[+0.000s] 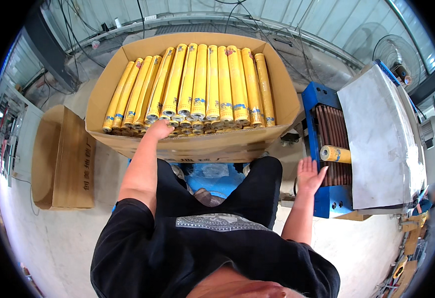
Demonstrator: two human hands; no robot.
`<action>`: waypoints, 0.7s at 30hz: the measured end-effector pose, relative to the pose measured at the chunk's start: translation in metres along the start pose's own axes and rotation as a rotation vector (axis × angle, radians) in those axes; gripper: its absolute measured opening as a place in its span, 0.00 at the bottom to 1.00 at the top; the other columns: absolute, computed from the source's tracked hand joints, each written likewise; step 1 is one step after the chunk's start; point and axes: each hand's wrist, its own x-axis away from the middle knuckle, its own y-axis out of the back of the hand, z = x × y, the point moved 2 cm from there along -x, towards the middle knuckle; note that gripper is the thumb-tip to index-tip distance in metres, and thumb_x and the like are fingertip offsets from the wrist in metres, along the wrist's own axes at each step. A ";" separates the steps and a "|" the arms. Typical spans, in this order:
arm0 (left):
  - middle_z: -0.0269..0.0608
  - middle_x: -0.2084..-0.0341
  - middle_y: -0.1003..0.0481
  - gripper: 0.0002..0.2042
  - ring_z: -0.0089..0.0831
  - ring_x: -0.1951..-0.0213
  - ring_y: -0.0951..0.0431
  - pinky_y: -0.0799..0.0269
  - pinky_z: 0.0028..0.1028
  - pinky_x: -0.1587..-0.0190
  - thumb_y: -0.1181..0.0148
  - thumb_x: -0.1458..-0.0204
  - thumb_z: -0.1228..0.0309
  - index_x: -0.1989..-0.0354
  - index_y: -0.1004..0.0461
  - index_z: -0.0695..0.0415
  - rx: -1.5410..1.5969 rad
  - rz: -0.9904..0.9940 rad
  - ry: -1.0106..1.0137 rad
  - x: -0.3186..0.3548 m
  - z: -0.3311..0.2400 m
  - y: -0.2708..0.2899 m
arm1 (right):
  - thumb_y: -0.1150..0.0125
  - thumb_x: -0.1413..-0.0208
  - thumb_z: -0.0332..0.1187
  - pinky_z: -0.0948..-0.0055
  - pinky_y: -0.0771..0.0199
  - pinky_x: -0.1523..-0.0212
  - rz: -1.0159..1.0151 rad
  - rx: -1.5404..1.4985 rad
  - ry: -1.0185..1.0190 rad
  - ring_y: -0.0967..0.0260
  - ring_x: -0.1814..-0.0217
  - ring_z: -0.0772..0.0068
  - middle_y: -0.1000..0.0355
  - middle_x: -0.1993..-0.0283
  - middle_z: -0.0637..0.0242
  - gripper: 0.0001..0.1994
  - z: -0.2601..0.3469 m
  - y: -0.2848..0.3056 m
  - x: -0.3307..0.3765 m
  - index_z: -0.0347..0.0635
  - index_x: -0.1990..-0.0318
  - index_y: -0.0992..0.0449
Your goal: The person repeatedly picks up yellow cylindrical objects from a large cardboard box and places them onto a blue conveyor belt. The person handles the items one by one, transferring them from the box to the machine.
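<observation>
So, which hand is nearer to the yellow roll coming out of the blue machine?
Right. The right hand is open just below the yellow roll, while the left hand rests on the rolls in the cardboard box.

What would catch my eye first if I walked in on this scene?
The big cardboard box straight ahead, packed with bright yellow rolls, stands out most; the left hand rests on the roll ends at its near edge. To the right, one more yellow roll lies on a blue machine, with the open right hand beside it.

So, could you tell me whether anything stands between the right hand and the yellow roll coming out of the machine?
Nothing visible does. The right hand is open, just left of the yellow roll lying on the rollers of the blue machine, with only open air between them.
</observation>
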 end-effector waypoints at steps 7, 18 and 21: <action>0.56 0.59 0.25 0.20 0.49 0.55 0.26 0.31 0.39 0.53 0.43 0.51 0.57 0.58 0.27 0.63 -0.069 -0.117 -0.060 -0.007 0.008 -0.007 | 0.36 0.51 0.49 0.44 0.38 0.44 0.024 -0.258 0.004 0.38 0.44 0.52 0.35 0.46 0.55 0.32 0.018 -0.027 -0.049 0.41 0.43 0.38; 0.49 0.46 0.32 0.32 0.33 0.49 0.28 0.33 0.32 0.46 0.36 0.52 0.59 0.41 0.38 0.64 0.561 0.047 -0.547 0.084 -0.173 -0.004 | 0.43 0.47 0.34 0.58 0.29 0.50 0.305 0.238 -0.340 0.31 0.52 0.61 0.30 0.55 0.59 0.18 -0.145 -0.062 0.084 0.41 0.49 0.34; 0.56 0.43 0.36 0.49 0.38 0.47 0.31 0.36 0.34 0.44 0.29 0.60 0.60 0.35 0.55 0.67 0.741 0.272 -0.709 0.114 -0.217 -0.065 | 0.42 0.49 0.29 0.59 0.32 0.46 0.564 0.378 -0.473 0.33 0.47 0.62 0.33 0.50 0.62 0.22 -0.184 -0.073 0.155 0.40 0.46 0.37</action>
